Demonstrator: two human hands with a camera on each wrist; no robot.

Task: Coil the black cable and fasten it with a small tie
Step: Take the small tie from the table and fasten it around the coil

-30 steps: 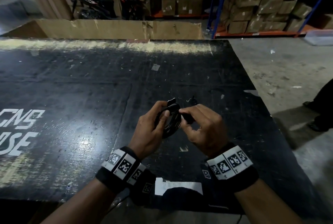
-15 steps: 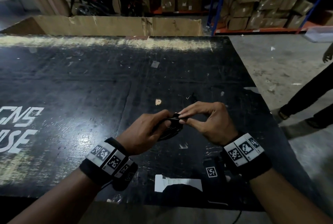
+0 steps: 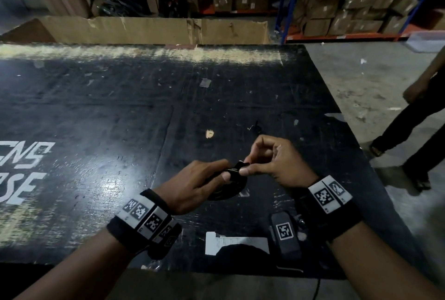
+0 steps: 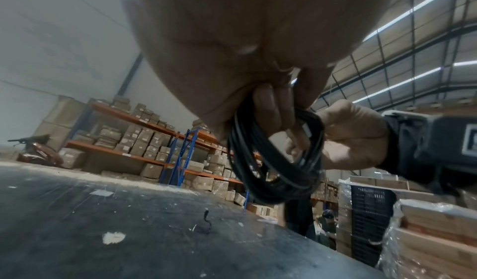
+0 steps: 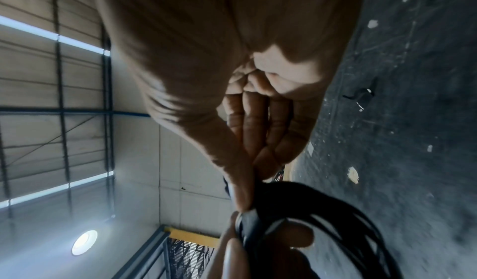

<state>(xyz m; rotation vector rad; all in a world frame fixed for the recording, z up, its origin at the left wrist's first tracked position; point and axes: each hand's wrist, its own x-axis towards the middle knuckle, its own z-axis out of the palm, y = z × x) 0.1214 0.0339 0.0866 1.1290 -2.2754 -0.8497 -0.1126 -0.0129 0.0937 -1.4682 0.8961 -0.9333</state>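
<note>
The black cable [image 3: 228, 193] is wound into a small coil of several loops, held just above the black table [image 3: 120, 131]. My left hand [image 3: 224, 174] grips one side of the coil, thumb on top; in the left wrist view the fingers pass through the loops of the cable [image 4: 271, 181]. My right hand [image 3: 243, 169] pinches a small black tie [image 3: 239, 164] at the coil's top edge between thumb and forefinger. The right wrist view shows that pinch on the tie [image 5: 249, 222] against the cable [image 5: 335, 222]. How far the tie goes round is hidden.
A small black scrap [image 3: 255, 127] lies on the table beyond my hands. A white label [image 3: 238, 242] sits near the front edge. Another person [image 3: 414, 131] stands on the floor at the right. A long cardboard box [image 3: 144, 29] and shelves stand behind the table.
Both hands have sunk lower and the coil has tipped flatter. My right hand shifted from the coil's side to a fingertip pinch at its top. The person at the right has stepped closer.
</note>
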